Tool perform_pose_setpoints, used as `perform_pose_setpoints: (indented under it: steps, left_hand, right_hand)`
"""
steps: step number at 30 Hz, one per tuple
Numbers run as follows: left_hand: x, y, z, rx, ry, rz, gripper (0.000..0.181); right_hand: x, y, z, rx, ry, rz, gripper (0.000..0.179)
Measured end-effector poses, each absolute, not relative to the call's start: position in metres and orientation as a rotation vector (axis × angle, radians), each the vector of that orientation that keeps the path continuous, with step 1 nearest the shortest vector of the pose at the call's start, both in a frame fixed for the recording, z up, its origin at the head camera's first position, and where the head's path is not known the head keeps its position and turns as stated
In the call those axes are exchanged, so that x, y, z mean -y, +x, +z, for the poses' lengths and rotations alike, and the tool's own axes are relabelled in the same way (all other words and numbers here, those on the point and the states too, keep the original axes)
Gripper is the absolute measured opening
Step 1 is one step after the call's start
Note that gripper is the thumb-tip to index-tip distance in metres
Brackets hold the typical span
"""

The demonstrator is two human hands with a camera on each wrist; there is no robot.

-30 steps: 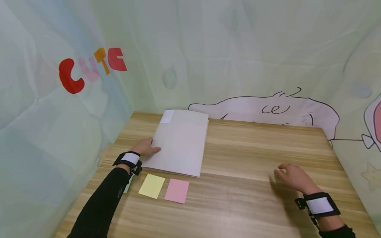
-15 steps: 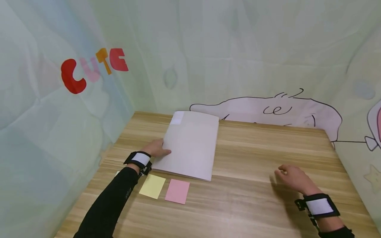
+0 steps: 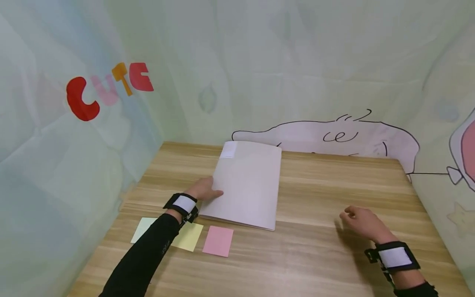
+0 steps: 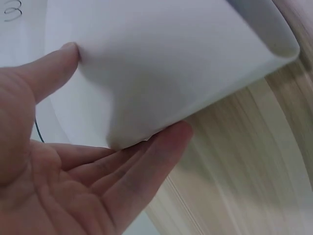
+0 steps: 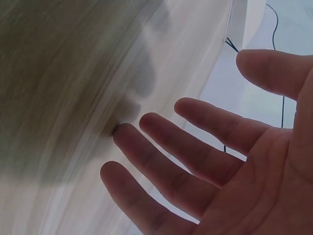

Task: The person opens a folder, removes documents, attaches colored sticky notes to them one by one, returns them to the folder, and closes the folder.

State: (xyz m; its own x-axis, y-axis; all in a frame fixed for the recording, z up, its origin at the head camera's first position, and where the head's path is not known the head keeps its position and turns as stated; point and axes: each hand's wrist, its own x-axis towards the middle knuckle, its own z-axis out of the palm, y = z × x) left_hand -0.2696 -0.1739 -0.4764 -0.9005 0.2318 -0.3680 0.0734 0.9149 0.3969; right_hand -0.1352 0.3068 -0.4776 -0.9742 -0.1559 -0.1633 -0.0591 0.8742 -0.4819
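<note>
A white paper folder (image 3: 249, 185) with a small pale label (image 3: 228, 149) in its far left corner lies on the wooden table. My left hand (image 3: 203, 189) grips its left edge. In the left wrist view, the thumb of that hand (image 4: 68, 181) presses on the cover of the folder (image 4: 161, 54), with the other fingers along and under the edge. On the right side of the table my right hand (image 3: 365, 223) rests with relaxed fingers. Seen from its wrist, this hand (image 5: 220, 181) has its fingers spread and holds nothing.
Three square sticky notes lie in a row nearer me: a pale green note (image 3: 142, 229), a yellow note (image 3: 187, 236) partly under my left forearm, and a pink note (image 3: 218, 241). Printed cloth (image 3: 297, 62) hangs behind and beside the wooden table (image 3: 315, 264).
My left hand has slid the folder to the right and slightly toward me. More of the pale green note shows from behind the forearm. The right hand stays where it was.
</note>
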Motion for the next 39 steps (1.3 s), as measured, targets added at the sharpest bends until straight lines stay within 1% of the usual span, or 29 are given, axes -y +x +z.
perform_pose_setpoints:
  steps: [10,17,25,32,39]
  left_hand:
    - [0.15,-0.261,-0.473,-2.692,0.28,0.519,0.072]
    - [0.135,-0.256,-0.475,-2.679,0.265,0.521,0.077]
    - [0.114,-0.251,-0.478,-2.678,0.352,0.514,0.081]
    - [0.09,-0.246,-0.478,-2.676,0.391,0.538,0.079]
    - [0.065,-0.24,-0.477,-2.68,0.439,0.54,0.078]
  right_hand:
    - [-0.31,-0.137,-0.481,-2.835,-0.132,-0.726,0.042]
    - [-0.308,-0.138,-0.481,-2.815,-0.123,-0.724,0.042]
    - [-0.295,-0.145,-0.482,-2.834,-0.162,-0.747,0.044]
    - [-0.282,-0.153,-0.486,-2.824,-0.136,-0.768,0.054]
    - [-0.27,-0.161,-0.49,-2.865,-0.168,-0.748,0.064]
